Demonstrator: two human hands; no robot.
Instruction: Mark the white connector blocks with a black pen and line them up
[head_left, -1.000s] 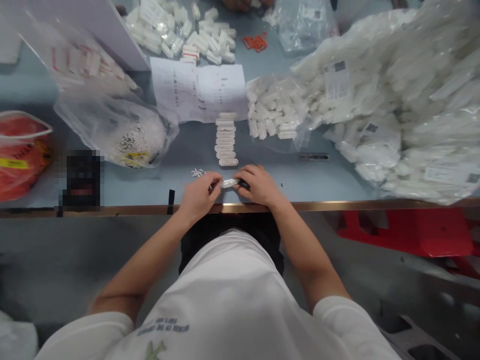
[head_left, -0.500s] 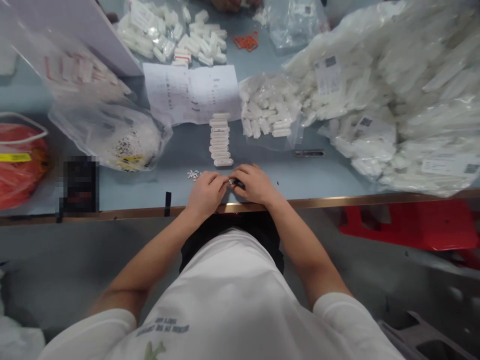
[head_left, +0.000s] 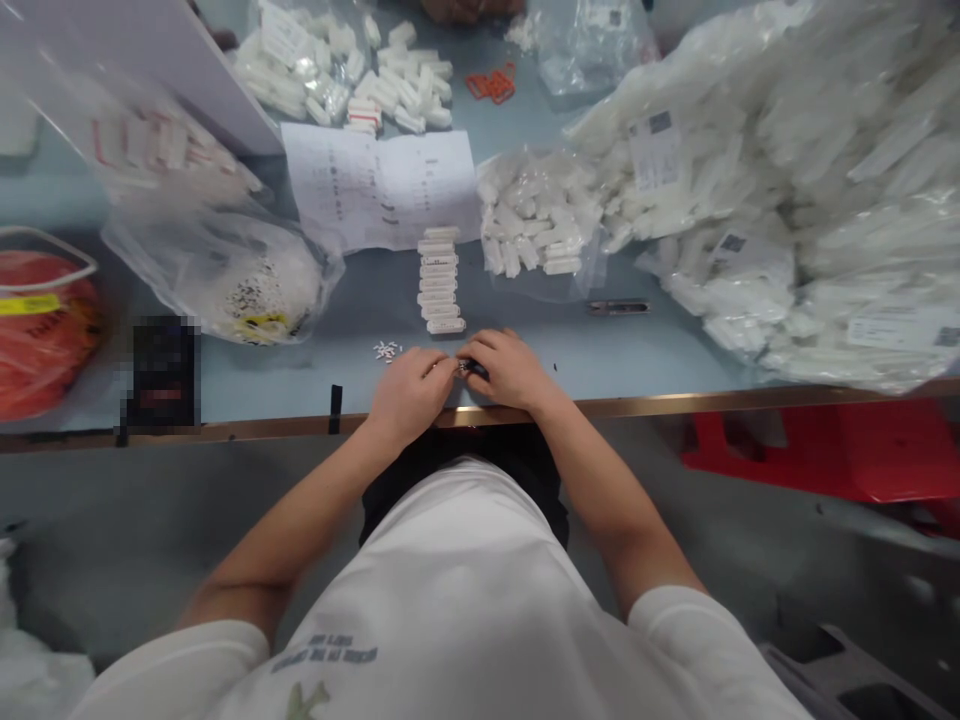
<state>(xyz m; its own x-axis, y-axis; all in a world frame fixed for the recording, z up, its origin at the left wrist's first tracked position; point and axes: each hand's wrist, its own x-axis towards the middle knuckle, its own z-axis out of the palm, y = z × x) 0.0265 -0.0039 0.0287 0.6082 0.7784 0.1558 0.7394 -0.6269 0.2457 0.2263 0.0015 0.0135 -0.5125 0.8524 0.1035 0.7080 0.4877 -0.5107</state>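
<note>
My left hand [head_left: 409, 395] and my right hand [head_left: 506, 370] meet at the table's near edge, fingers curled around a small white strip [head_left: 448, 367] that is mostly hidden. A small dark object [head_left: 472, 369] shows between my fingertips, and I cannot tell exactly what it is. Just left of my left hand lies a little cluster of tiny white pieces [head_left: 386, 350]. Further ahead, a neat column of white plastic blocks [head_left: 440, 280] stands in a stack on the blue-grey table top [head_left: 360, 300].
A printed paper sheet [head_left: 379, 190] lies ahead, beside a bag of white parts [head_left: 536, 215]. A huge heap of bagged white parts [head_left: 750, 190] fills the right. Small snips [head_left: 619, 307] lie near it. A red bag [head_left: 41, 335] sits left; a red stool [head_left: 825, 450] stands below the table.
Since a second ago, my hands have closed together over the white strip, which now shows much less. The view has shifted slightly, and the table contents appear a little lower-left.
</note>
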